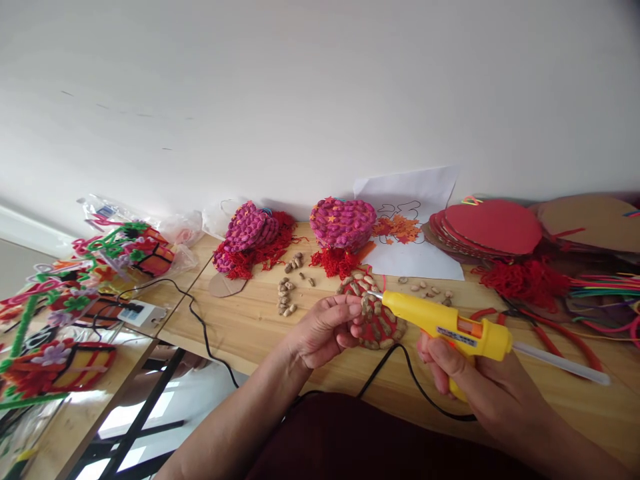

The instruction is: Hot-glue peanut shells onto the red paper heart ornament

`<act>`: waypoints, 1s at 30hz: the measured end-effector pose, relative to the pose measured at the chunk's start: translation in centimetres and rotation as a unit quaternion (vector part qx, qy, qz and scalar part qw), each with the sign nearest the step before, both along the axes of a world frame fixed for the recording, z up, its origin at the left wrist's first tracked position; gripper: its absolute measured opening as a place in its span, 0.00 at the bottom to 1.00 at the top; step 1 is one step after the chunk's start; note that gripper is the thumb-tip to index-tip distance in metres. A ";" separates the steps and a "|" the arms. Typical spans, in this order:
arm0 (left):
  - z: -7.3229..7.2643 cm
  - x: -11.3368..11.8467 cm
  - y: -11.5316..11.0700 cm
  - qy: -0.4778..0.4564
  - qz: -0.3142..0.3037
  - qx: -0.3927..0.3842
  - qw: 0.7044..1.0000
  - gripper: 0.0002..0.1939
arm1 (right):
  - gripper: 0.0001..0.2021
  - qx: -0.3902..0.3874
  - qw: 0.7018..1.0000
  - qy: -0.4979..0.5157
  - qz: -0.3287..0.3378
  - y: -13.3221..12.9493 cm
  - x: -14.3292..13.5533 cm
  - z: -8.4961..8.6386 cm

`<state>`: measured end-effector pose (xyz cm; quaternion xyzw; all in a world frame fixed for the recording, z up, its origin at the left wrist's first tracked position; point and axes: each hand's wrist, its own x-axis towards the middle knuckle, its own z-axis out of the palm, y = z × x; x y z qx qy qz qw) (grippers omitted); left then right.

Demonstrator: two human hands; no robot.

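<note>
My right hand (480,380) is wrapped round a yellow glue gun (425,315), whose metal tip points left. My left hand (327,330) pinches a peanut (367,308) right at that tip. Beneath and behind the tip lies a red heart-shaped piece (385,327) partly covered with peanuts; my left fingers hide some of it. Loose peanuts (286,297) sit on the wooden table (240,327) to the left, and several more (430,291) lie beyond the gun. A clear glue stick (560,363) sticks out of the gun's back.
Pink peanut-covered hearts (343,223) with red tassels stand by the wall. White paper (440,260) holds orange stars. Red heart boards (493,227) are stacked right, near pliers (530,317). Pipe-cleaner crafts (75,300) lie left; a black cable (203,327) crosses the table.
</note>
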<state>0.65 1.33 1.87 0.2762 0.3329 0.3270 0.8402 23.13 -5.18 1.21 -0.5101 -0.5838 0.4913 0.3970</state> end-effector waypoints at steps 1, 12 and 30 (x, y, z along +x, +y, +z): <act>0.0 0.0 0.0 -0.008 0.001 0.000 1.000 0.17 | 0.20 0.002 1.000 -0.005 -0.008 0.1 0.0 0.2; -0.2 0.2 -0.1 -0.066 0.061 -0.014 0.996 0.17 | 0.21 -0.010 0.994 0.026 0.103 -0.1 0.6 0.0; -0.1 0.4 -0.2 -0.071 0.055 -0.011 0.996 0.15 | 0.21 -0.034 0.991 -0.011 0.129 -0.5 1.0 -0.7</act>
